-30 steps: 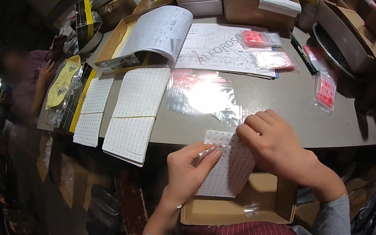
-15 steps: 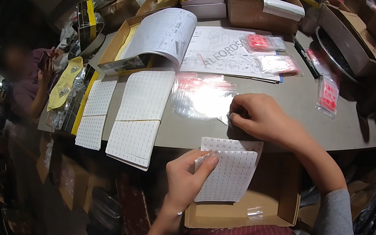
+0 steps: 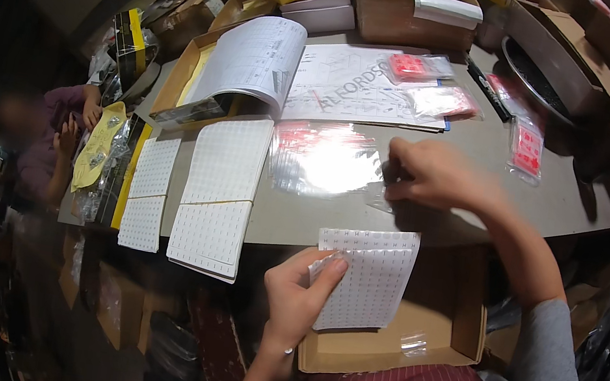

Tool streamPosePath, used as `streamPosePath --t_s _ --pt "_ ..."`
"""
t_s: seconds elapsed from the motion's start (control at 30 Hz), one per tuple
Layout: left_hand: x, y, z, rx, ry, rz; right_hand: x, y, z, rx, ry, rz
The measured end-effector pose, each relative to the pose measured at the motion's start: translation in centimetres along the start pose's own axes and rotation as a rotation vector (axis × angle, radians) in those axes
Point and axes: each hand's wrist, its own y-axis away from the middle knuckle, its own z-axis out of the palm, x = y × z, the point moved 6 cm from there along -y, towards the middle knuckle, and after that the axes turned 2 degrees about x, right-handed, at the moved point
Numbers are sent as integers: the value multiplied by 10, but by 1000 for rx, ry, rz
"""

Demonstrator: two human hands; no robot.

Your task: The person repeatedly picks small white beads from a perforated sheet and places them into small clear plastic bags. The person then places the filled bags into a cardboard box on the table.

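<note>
My left hand [image 3: 298, 292] grips a small stack of white label sheets [image 3: 363, 284] printed with rows of tiny marks, thumb on top. The sheets' upper edge is slightly curled, above a cardboard box. Over the table edge, my right hand [image 3: 435, 173] is bent with thumb and forefinger pinched; what lies between them, if anything, is too small and blurred to name. Just left of its fingertips lie overlapping clear plastic bags [image 3: 289, 162] with red edges, shining under the light.
An open cardboard box [image 3: 449, 337] sits at my lap. Banded stacks of label sheets [image 3: 209, 231] overhang the table's front edge at left. Behind are curled papers [image 3: 254, 55], bags with red contents [image 3: 525, 150] and a black marker [image 3: 488, 90]. Another person sits far left.
My right hand has shifted slightly up and blurs with motion. The sheets in my left hand lie flatter at the top, where a fold stood before. The view has tilted a little.
</note>
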Motion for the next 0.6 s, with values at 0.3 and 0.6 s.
streamPosePath --t_s 0.3,0.6 --pt "-1 -3 8 -86 -11 22 13 -24 -30 -30 -415 -124" --pt "-5 -1 7 -113 56 3 -10 -46 -2 -1 -505 -225"
